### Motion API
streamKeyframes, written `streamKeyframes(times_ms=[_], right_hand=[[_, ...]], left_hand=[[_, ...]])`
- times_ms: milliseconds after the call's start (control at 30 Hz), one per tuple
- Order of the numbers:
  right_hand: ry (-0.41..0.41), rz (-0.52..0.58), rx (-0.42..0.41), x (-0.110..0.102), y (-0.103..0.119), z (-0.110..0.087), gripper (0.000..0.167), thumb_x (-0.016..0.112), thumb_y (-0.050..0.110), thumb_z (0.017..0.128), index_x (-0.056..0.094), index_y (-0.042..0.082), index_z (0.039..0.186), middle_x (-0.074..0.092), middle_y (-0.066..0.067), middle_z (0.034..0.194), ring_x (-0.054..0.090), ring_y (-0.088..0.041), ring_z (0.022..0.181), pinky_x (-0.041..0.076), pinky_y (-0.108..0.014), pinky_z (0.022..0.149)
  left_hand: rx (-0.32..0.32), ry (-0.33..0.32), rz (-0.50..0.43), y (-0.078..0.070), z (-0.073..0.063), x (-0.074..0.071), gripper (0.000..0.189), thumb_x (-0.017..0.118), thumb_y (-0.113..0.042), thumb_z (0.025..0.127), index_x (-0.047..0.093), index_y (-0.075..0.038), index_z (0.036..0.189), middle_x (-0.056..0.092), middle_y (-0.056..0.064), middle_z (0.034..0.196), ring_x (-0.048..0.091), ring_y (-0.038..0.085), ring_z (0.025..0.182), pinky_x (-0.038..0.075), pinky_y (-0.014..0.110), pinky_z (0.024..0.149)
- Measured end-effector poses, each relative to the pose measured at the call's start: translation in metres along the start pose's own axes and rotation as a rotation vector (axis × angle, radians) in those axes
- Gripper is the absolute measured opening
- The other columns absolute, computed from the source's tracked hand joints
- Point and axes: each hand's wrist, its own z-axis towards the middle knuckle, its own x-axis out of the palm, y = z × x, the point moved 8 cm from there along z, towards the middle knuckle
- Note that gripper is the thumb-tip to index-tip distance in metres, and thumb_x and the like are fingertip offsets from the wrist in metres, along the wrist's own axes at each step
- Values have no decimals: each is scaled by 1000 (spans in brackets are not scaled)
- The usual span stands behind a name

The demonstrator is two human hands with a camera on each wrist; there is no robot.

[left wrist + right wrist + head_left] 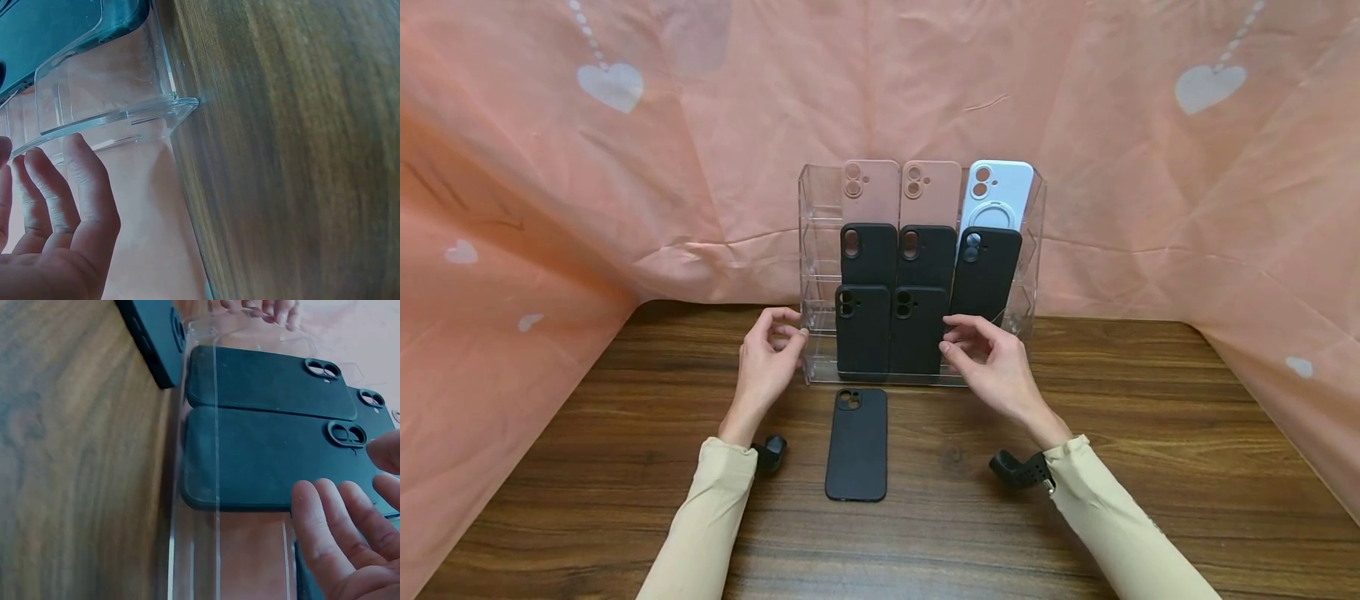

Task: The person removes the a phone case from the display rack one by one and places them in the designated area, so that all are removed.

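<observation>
From the head camera I see the left hand at the left side of a clear tiered display stand, thumb and fingers apart and bent; I cannot tell whether they touch its wall. The right hand is at the right edge of the front-right black phone case, thumb apart from the fingers; contact there is too close for me to call. That case stands upright in the stand's front tier beside the front-left black phone case. Behind them I count three more black cases, then two pink cases and a pale ringed case. Another black phone case lies on the table before the stand.
</observation>
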Motion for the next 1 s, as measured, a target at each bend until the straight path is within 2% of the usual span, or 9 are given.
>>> streamKeyframes(times_ms=[167,300,433,667,800,1000], right_hand=[[-59,6,-71,-10,6,6,36,72,1,93,65,1,128,71,-18,104,70,-5,85,60,-17,71],[-89,-13,-98,-14,7,12,38,72,1,93,65,1,129,71,-21,106,68,-2,85,59,-15,71],[-96,-21,-83,-15,5,16,39,72,2,93,64,3,131,71,-21,109,70,-8,88,59,-14,73],[-100,-45,-63,-15,2,21,42,71,4,94,62,5,134,71,-19,111,73,-31,95,58,-15,74],[-103,-54,-66,-15,1,23,44,72,4,93,61,6,136,71,-20,111,73,-35,96,56,-12,73],[-80,-79,-52,-13,1,27,48,74,6,93,60,10,139,72,-19,112,75,-33,96,56,-13,71]], left_hand=[[4,-4,1,1,1,0,24,67,-14,96,64,-12,119,69,12,95,72,29,77,58,22,60],[1,0,-7,1,1,1,23,67,-14,96,64,-13,119,69,13,96,71,23,74,57,22,60],[-6,3,-7,2,1,1,23,67,-15,96,64,-13,119,69,12,95,71,23,74,57,21,60],[-5,7,-2,1,1,1,23,66,-16,97,63,-14,120,68,10,96,72,27,77,58,22,61],[-3,9,0,0,0,1,24,66,-17,97,63,-15,120,69,11,96,72,29,77,57,22,60],[-10,6,0,1,1,0,23,66,-15,97,63,-14,120,69,12,96,71,27,76,57,22,61]])
